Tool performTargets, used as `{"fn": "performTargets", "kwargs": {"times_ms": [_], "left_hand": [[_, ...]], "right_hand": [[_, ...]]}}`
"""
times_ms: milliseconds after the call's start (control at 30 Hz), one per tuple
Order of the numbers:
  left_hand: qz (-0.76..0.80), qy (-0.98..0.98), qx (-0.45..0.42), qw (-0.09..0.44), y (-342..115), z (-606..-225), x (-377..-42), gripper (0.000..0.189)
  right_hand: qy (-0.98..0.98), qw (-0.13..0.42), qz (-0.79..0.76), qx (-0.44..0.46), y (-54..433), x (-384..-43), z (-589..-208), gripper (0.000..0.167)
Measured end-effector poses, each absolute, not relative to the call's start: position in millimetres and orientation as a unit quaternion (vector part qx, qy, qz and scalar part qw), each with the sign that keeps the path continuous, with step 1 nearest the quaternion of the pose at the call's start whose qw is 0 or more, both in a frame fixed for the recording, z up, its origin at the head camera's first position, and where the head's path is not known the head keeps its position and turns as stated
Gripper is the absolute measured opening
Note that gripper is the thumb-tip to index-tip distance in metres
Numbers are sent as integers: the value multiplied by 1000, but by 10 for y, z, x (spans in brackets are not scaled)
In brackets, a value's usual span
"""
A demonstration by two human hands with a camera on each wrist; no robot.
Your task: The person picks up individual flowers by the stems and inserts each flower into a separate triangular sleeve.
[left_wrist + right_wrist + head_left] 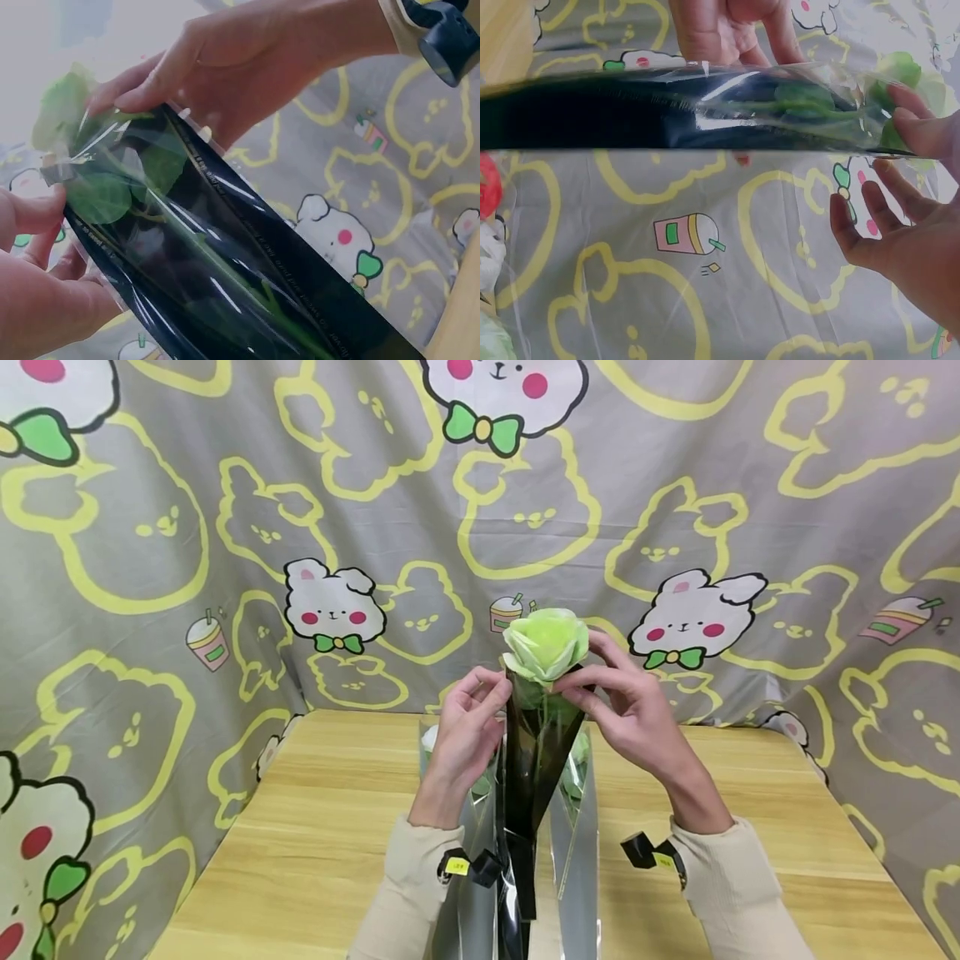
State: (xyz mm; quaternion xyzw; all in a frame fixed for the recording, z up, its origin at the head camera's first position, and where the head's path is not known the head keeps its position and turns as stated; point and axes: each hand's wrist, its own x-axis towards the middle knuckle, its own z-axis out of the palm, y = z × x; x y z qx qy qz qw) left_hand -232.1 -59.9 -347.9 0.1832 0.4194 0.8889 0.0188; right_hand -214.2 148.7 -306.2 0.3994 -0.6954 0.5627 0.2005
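A light green artificial rose (546, 643) stands upright, its bloom above the mouth of a black and clear flower sleeve (536, 760). My left hand (468, 727) pinches the sleeve's upper left edge between thumb and fingertip. On the other side, my right hand (637, 706) pinches at the upper right rim, just under the petals. Through the clear film in the left wrist view, green leaves (97, 196) and a stem (217, 266) show inside. The right wrist view has the sleeve (652, 112) lying across it, with the right thumb on its film.
Behind the held sleeve, other wrapped flowers in grey sleeves (581, 860) lie on the wooden table (315, 827), partly hidden. A patterned grey cloth (420, 527) hangs around the table's back and sides. Some flowers (489, 255) show at the right wrist view's left edge.
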Motion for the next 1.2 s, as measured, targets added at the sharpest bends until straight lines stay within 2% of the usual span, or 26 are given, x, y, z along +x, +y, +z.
{"fn": "performTargets", "kwargs": {"times_ms": [167, 400, 600, 867, 1033, 1200], "left_hand": [[887, 425, 179, 12, -600, -3489, -2322, 21], [883, 434, 181, 7, -610, -3499, -2322, 19], [883, 431, 186, -1, -609, -3506, -2308, 31], [899, 380, 217, -26, -626, -3483, -2313, 30], [891, 400, 212, -33, -637, -3477, -2312, 33], [869, 447, 209, -40, -615, -3436, -2309, 31]], "right_hand": [[-720, 201, 530, 401, 1459, -2127, -3047, 27], [-722, 211, 532, 387, 1411, -2102, -3035, 24], [-691, 244, 563, 382, 1399, -2088, -3047, 24], [-650, 277, 645, 290, 1455, -2084, -3078, 31], [-653, 280, 661, 243, 1454, -2110, -3093, 26], [-638, 316, 663, 234, 1428, -2113, -3071, 17]]}}
